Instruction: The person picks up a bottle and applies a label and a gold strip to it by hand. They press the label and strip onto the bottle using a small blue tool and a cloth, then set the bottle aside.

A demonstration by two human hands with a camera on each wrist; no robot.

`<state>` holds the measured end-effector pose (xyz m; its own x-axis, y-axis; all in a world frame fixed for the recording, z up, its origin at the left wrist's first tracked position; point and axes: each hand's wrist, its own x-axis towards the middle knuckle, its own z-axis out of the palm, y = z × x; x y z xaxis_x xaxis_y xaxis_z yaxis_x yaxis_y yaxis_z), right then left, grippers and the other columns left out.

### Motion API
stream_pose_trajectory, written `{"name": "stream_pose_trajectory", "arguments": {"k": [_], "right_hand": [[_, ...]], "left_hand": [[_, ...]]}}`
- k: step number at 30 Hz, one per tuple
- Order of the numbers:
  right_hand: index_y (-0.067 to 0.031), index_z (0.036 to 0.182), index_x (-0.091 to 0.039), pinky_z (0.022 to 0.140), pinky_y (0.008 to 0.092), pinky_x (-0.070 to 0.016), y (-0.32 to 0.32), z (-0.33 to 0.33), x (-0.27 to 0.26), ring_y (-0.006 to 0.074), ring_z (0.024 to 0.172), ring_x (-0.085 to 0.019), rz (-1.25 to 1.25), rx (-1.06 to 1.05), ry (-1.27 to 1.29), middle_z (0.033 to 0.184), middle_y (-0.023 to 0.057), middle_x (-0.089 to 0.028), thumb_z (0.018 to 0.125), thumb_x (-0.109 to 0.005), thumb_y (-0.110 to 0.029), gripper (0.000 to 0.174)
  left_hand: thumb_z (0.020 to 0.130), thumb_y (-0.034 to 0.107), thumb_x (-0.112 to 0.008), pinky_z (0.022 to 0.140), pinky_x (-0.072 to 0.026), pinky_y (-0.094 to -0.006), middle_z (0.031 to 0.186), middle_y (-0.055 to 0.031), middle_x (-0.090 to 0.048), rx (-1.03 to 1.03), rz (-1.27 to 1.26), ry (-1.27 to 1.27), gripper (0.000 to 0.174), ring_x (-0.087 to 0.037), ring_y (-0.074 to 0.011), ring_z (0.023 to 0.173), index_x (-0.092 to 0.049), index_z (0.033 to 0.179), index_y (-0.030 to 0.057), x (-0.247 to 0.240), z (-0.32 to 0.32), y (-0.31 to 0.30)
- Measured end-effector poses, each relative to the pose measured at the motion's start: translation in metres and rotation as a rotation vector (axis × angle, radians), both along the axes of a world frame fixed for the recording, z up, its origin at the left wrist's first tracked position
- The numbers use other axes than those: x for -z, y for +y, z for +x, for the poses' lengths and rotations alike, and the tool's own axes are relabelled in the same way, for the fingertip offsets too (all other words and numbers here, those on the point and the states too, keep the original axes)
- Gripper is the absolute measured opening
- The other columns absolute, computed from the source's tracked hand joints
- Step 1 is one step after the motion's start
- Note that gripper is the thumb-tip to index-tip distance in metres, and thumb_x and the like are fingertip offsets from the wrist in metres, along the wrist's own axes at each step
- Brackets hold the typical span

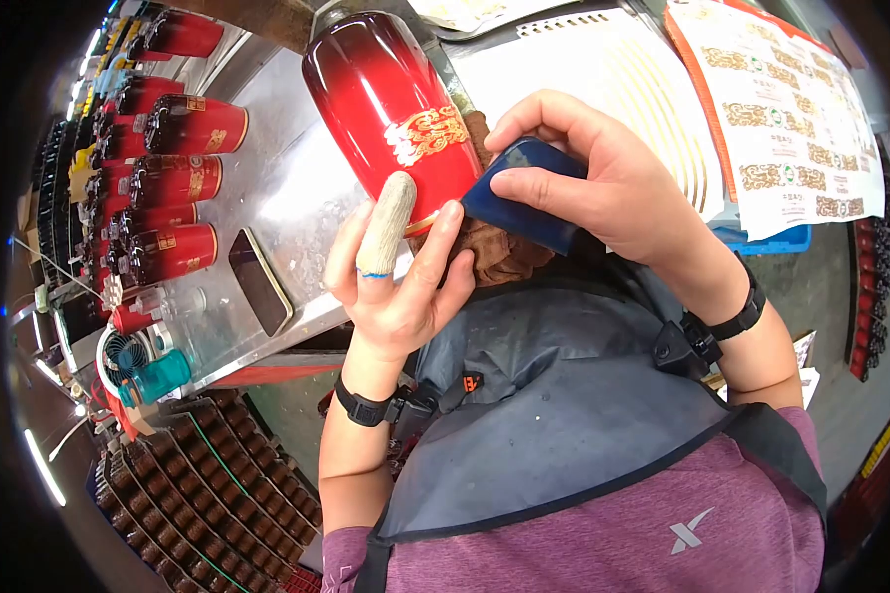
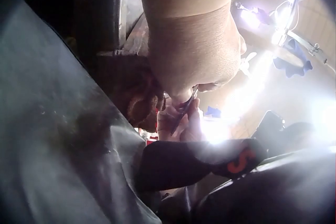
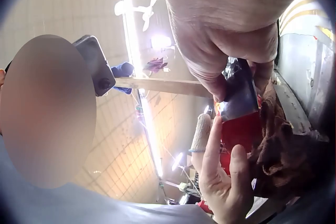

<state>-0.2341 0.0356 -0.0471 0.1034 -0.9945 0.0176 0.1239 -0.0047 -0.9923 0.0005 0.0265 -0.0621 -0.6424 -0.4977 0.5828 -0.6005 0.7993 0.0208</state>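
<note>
A glossy red bottle (image 1: 371, 89), dark toward its far end, lies tilted in front of the person in the head view. A gold patterned decal (image 1: 427, 136) is on its side. The left hand (image 1: 396, 296) touches the bottle's near end with extended fingers. One of them wears a knitted finger cover (image 1: 390, 222). Between thumb and fingers, the right hand (image 1: 618, 183) pinches a dark blue flat scraper (image 1: 529, 203), its edge close by the bottle's near end. The right wrist view shows the scraper (image 3: 240, 98) above the left fingertips. A brown cloth (image 1: 504, 259) is bunched beneath.
More red bottles (image 1: 178, 183) stand in rows on the left of the metal table (image 1: 282, 163). A phone (image 1: 260, 282) lies nearer. White sheets (image 1: 603, 89) and gold-printed sheets (image 1: 781, 119) are at right. A teal cup (image 1: 163, 376) sits by a small fan (image 1: 122, 354).
</note>
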Motion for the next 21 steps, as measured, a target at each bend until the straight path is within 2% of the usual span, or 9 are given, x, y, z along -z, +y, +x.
{"name": "stream_pose_trajectory", "arguments": {"k": [13, 15, 16, 18, 20, 21], "right_hand": [[-0.003, 0.103, -0.063, 0.075, 0.0256, -0.0493, -0.001, -0.006, 0.01, 0.0085, 0.083, -0.057, -0.005, 0.026, 0.044, 0.089, 0.0025, -0.064, 0.087, -0.072, -0.015, 0.022], [-0.0048, 0.111, -0.059, 0.078, 0.0192, -0.0464, 0.0, -0.009, 0.007, 0.0029, 0.089, -0.054, 0.073, -0.044, 0.087, 0.095, -0.0031, -0.06, 0.092, -0.071, -0.012, 0.023], [-0.0048, 0.111, -0.059, 0.078, 0.0192, -0.0464, 0.0, -0.008, 0.008, 0.0029, 0.089, -0.054, 0.072, -0.042, 0.087, 0.095, -0.0031, -0.06, 0.092, -0.071, -0.012, 0.023], [-0.0033, 0.102, -0.063, 0.074, 0.0261, -0.049, 0.001, -0.005, 0.01, 0.0089, 0.08, -0.057, 0.05, 0.026, 0.051, 0.087, 0.0026, -0.063, 0.087, -0.072, -0.017, 0.023], [-0.0034, 0.102, -0.063, 0.074, 0.0262, -0.0491, 0.001, -0.006, 0.01, 0.009, 0.08, -0.057, 0.045, 0.029, 0.059, 0.087, 0.0027, -0.063, 0.087, -0.073, -0.017, 0.023], [-0.0035, 0.103, -0.063, 0.074, 0.0262, -0.0492, 0.0, -0.006, 0.009, 0.0092, 0.08, -0.057, 0.042, 0.03, 0.066, 0.087, 0.0027, -0.063, 0.087, -0.073, -0.018, 0.023]], "left_hand": [[0.082, 0.028, -0.074, 0.105, -0.0386, -0.0422, 0.135, -0.0191, -0.055, -0.018, 0.006, 0.0, 0.043, -0.046, -0.0348, 0.124, -0.071, 0.122, 0.0133, -0.001, -0.004, 0.0], [0.082, 0.028, -0.074, 0.104, -0.0386, -0.0422, 0.135, -0.0188, -0.056, -0.033, 0.02, 0.011, 0.043, -0.046, -0.0345, 0.123, -0.07, 0.123, 0.0121, -0.001, -0.003, 0.003], [0.083, 0.028, -0.073, 0.104, -0.0387, -0.0423, 0.133, -0.0179, -0.057, -0.049, 0.021, 0.02, 0.044, -0.047, -0.0339, 0.122, -0.07, 0.123, 0.0111, -0.001, -0.001, 0.004], [0.084, 0.028, -0.073, 0.103, -0.0389, -0.0423, 0.131, -0.017, -0.059, -0.064, 0.022, 0.031, 0.044, -0.047, -0.0332, 0.12, -0.069, 0.123, 0.0101, -0.003, 0.0, 0.008], [0.079, 0.023, -0.076, 0.099, -0.0476, -0.0374, 0.128, -0.0108, -0.063, -0.065, -0.004, 0.016, 0.04, -0.05, -0.0277, 0.118, -0.072, 0.117, 0.01, -0.007, -0.002, 0.011], [0.079, 0.023, -0.076, 0.099, -0.0476, -0.0374, 0.128, -0.0108, -0.063, -0.065, -0.006, 0.017, 0.04, -0.05, -0.0277, 0.118, -0.072, 0.117, 0.01, -0.007, -0.002, 0.011]]}}
